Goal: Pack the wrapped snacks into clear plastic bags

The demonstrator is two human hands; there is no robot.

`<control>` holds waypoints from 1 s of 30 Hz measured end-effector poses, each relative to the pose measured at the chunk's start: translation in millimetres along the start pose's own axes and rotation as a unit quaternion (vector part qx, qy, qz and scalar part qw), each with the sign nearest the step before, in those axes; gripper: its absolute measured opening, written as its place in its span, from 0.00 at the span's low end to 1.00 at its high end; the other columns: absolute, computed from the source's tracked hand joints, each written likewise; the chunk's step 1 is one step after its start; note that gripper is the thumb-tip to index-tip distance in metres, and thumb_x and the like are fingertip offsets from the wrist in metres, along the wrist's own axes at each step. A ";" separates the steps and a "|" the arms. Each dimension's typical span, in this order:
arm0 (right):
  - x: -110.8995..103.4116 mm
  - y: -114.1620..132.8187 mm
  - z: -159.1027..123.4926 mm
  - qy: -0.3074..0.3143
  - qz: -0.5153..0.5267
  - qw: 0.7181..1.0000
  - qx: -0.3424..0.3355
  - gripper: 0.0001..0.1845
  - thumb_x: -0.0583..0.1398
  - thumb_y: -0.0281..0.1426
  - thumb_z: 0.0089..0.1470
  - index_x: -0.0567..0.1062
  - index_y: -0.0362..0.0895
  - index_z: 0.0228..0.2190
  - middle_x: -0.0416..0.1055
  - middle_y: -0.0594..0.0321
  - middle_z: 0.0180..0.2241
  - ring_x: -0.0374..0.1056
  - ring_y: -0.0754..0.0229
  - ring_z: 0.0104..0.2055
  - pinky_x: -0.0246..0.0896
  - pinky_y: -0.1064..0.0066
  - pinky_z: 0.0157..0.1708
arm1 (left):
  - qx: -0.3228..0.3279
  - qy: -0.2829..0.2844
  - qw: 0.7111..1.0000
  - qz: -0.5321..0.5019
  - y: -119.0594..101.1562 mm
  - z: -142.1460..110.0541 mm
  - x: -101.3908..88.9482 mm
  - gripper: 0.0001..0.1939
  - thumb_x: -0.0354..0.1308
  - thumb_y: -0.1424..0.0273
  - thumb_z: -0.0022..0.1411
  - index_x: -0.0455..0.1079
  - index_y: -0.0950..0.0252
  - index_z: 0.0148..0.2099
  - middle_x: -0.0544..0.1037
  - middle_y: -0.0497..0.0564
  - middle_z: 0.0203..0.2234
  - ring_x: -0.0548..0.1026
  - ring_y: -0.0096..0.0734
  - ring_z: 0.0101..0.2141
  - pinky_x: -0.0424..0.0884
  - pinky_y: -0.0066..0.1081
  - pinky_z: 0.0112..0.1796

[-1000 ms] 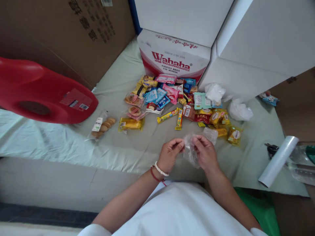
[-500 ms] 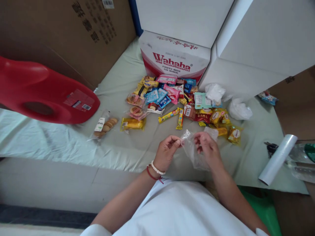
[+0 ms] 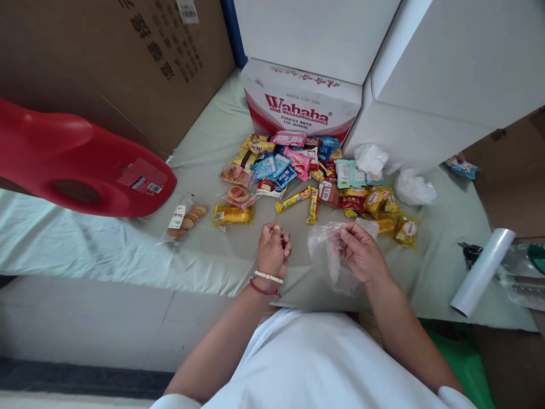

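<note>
My right hand (image 3: pixel 363 253) pinches a thin clear plastic bag (image 3: pixel 336 255) by its upper edge; the bag hangs crumpled over the near part of the cloth. To the left, apart from the bag, my left hand (image 3: pixel 273 250) is closed with its fingers curled, and nothing shows in it. A beaded bracelet and a red cord circle that wrist. Beyond both hands lies a pile of wrapped snacks (image 3: pixel 298 162). Two narrow yellow snack sticks (image 3: pixel 294 200) lie at its near side. Left of them are a yellow-wrapped snack (image 3: pixel 233 216) and a clear pack of round biscuits (image 3: pixel 187 218).
A large red jug (image 3: pixel 85 165) lies at the left by a brown carton (image 3: pixel 110 68). Behind the snacks stands a Wahaba water box (image 3: pixel 302 105). White crumpled bags (image 3: pixel 415 187) sit at the right. A roll of plastic film (image 3: pixel 483 272) lies near the right edge.
My left hand has let go of the plastic bag and moved left, its fingers curling in. The bag stays in my right hand, its top now spread out toward the left.
</note>
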State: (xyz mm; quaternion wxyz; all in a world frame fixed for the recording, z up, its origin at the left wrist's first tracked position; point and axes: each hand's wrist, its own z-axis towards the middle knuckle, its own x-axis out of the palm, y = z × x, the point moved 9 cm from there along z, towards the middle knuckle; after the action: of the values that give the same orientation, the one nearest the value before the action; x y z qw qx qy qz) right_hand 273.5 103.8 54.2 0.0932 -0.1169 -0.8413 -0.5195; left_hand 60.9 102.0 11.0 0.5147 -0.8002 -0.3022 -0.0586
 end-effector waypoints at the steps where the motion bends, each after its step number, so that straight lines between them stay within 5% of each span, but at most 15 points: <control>1: -0.7 -2.1 0.7 -0.010 0.006 1.000 0.006 0.23 0.74 0.45 0.41 0.71 0.47 0.31 0.73 0.68 0.28 0.64 0.65 0.24 0.58 0.75 0.22 | -0.001 -0.009 1.000 0.005 0.1 1.3 -2.2 0.23 0.64 0.51 0.59 0.56 0.59 0.37 0.65 0.36 0.20 0.55 0.15 0.13 0.49 0.18 0.15; 4: -2.6 -3.9 1.7 -0.045 -0.017 0.999 -0.020 0.22 0.71 0.47 0.43 0.71 0.48 0.32 0.69 0.70 0.23 0.60 0.66 0.21 0.54 0.74 0.19 | -0.019 0.007 0.999 0.026 3.0 -6.2 -0.2 0.27 0.60 0.42 0.58 0.60 0.60 0.37 0.68 0.40 0.23 0.62 0.18 0.17 0.54 0.19 0.16; 7: 0.9 0.3 -1.3 -0.068 -0.104 0.989 -0.079 0.19 0.68 0.47 0.49 0.71 0.48 0.33 0.69 0.68 0.25 0.62 0.64 0.23 0.57 0.73 0.22 | -0.035 0.117 0.990 0.067 8.1 -27.5 22.0 0.32 0.59 0.37 0.55 0.67 0.62 0.41 0.75 0.51 0.37 0.75 0.31 0.35 0.71 0.25 0.25; 9: 9.7 3.7 -4.1 -0.051 -0.161 0.979 -0.113 0.17 0.66 0.47 0.52 0.72 0.48 0.33 0.69 0.68 0.26 0.61 0.64 0.24 0.57 0.73 0.23 | 0.001 0.167 0.981 0.097 3.8 -38.7 34.4 0.31 0.63 0.41 0.55 0.70 0.61 0.48 0.74 0.56 0.49 0.74 0.40 0.49 0.76 0.31 0.38; 12: 21.0 5.0 -5.1 0.002 -0.189 0.974 -0.125 0.17 0.65 0.48 0.55 0.73 0.47 0.33 0.69 0.67 0.25 0.61 0.64 0.24 0.57 0.72 0.24 | 0.086 0.220 0.962 0.141 -11.2 -42.2 46.4 0.27 0.71 0.51 0.53 0.74 0.59 0.51 0.70 0.58 0.58 0.68 0.44 0.58 0.70 0.37 0.52; 15: 12.1 13.7 -3.9 -0.002 -0.168 0.975 -0.145 0.16 0.66 0.46 0.55 0.74 0.47 0.33 0.67 0.68 0.24 0.61 0.64 0.25 0.59 0.73 0.26 | 0.101 0.277 0.940 0.175 -16.1 -37.5 50.3 0.15 0.71 0.56 0.54 0.78 0.62 0.34 0.76 0.57 0.50 0.72 0.43 0.55 0.65 0.40 0.57; 21: 0.6 25.1 -12.5 0.007 -0.205 0.962 -0.179 0.14 0.67 0.45 0.55 0.77 0.47 0.34 0.74 0.63 0.39 0.56 0.69 0.24 0.52 0.74 0.22 | 0.020 0.252 0.952 0.176 -5.2 -28.0 41.4 0.29 0.58 0.47 0.61 0.67 0.64 0.18 0.79 0.57 0.37 0.75 0.42 0.46 0.70 0.35 0.42; 24: 0.9 20.9 -15.4 0.015 -0.217 0.964 -0.152 0.16 0.64 0.47 0.58 0.75 0.47 0.36 0.74 0.65 0.33 0.54 0.69 0.21 0.49 0.74 0.20 | 0.009 0.314 0.922 0.228 2.7 -33.3 55.5 0.26 0.70 0.57 0.50 0.58 0.63 0.17 0.76 0.52 0.30 0.73 0.34 0.38 0.68 0.31 0.39; 27: -11.0 26.9 -16.3 -0.035 -0.230 0.958 -0.167 0.17 0.65 0.47 0.57 0.73 0.48 0.38 0.68 0.69 0.25 0.59 0.66 0.22 0.56 0.73 0.23 | -0.038 0.367 0.894 0.255 14.4 -36.1 61.4 0.23 0.69 0.65 0.45 0.53 0.62 0.21 0.67 0.44 0.21 0.65 0.25 0.27 0.61 0.27 0.30; 30: -24.9 34.6 -27.2 -0.108 -0.227 0.945 -0.209 0.18 0.65 0.47 0.57 0.69 0.48 0.40 0.70 0.67 0.30 0.67 0.63 0.27 0.65 0.70 0.30 | -0.008 0.307 0.902 0.303 11.1 -28.4 53.6 0.19 0.65 0.67 0.47 0.53 0.61 0.22 0.61 0.40 0.18 0.56 0.21 0.22 0.53 0.26 0.26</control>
State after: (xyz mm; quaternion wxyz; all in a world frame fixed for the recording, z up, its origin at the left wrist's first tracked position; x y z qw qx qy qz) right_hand 308.5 91.9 88.8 -0.1451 0.0050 -0.7228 -0.6756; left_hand 116.5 97.0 37.1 0.5683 -0.7998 0.1282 -0.1451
